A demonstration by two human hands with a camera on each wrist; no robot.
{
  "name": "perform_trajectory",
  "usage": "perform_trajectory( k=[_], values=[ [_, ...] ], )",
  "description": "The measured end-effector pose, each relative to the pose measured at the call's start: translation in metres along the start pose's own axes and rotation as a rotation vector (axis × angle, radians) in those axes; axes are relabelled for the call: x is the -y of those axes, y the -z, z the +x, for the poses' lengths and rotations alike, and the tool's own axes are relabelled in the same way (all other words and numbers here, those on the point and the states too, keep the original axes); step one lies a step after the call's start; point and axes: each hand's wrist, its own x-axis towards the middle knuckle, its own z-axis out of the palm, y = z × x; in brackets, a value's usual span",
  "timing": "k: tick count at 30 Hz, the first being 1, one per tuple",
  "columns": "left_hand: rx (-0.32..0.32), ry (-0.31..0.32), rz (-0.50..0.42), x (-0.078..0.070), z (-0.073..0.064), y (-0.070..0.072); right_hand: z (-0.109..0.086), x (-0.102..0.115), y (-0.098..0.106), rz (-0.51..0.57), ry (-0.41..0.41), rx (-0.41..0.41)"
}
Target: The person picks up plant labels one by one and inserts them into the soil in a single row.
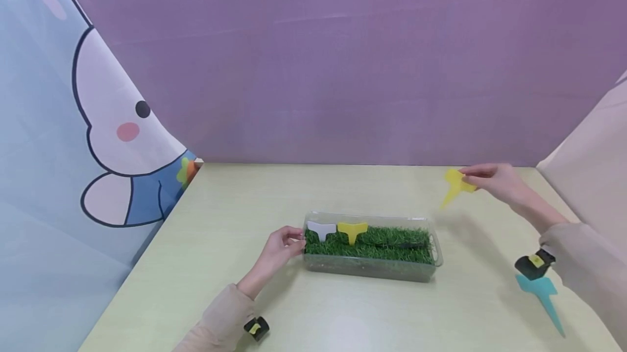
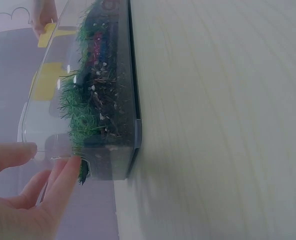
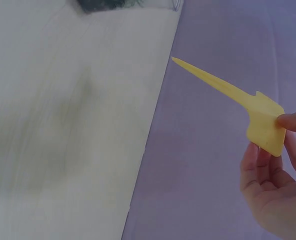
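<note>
A clear plastic planter box (image 1: pixel 372 267) with green grass (image 1: pixel 392 238) sits on the table. Toward its left end, a white T-shaped plant label (image 1: pixel 321 229) and a yellow plant label (image 1: pixel 352 231) are stuck upright in the grass. My left hand (image 1: pixel 281 248) grips the box's left end, thumb by the rim and fingers against the end wall (image 2: pixel 108 162). Up in the air beyond the box's right end, my right hand (image 1: pixel 497 180) pinches another yellow plant label (image 3: pixel 265 125) by its broad head. Its pointed stem slants down and left in the head view.
A teal plant label (image 1: pixel 541 289) lies on the pale table (image 1: pixel 206 286) at the right, beneath the right forearm. A purple curtain (image 1: pixel 343 69) hangs behind the table. On the left is a blue cloth (image 1: pixel 44 194) with a cartoon figure.
</note>
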Motion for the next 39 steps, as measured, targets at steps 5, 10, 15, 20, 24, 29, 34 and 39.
perform_trajectory(
  k=[5,10,15,20,24,29,34,39],
  values=[
    [0.001,0.006,-0.008,0.000,0.000,0.000,0.000,0.009,-0.005,0.004,0.003,0.011],
    [0.002,0.000,-0.004,0.000,0.000,-0.001,-0.001,0.019,-0.009,-0.013,0.023,0.017],
    [0.000,-0.002,0.005,0.001,0.000,0.000,-0.004,0.029,-0.014,-0.016,0.042,0.032],
    [0.005,-0.002,0.006,0.001,0.000,0.000,-0.006,0.037,-0.019,-0.002,0.082,0.039],
    [0.007,-0.003,0.002,0.001,0.000,0.000,-0.007,0.044,-0.025,0.024,0.132,0.048],
    [0.005,-0.008,0.005,0.001,0.000,-0.001,-0.011,0.051,-0.034,0.023,0.166,0.053],
    [0.001,-0.008,0.011,0.001,0.000,-0.001,-0.012,0.058,-0.042,0.048,0.195,0.074],
    [0.002,-0.005,0.004,-0.001,-0.001,-0.001,-0.013,0.062,-0.048,0.082,0.198,0.104]
  ],
)
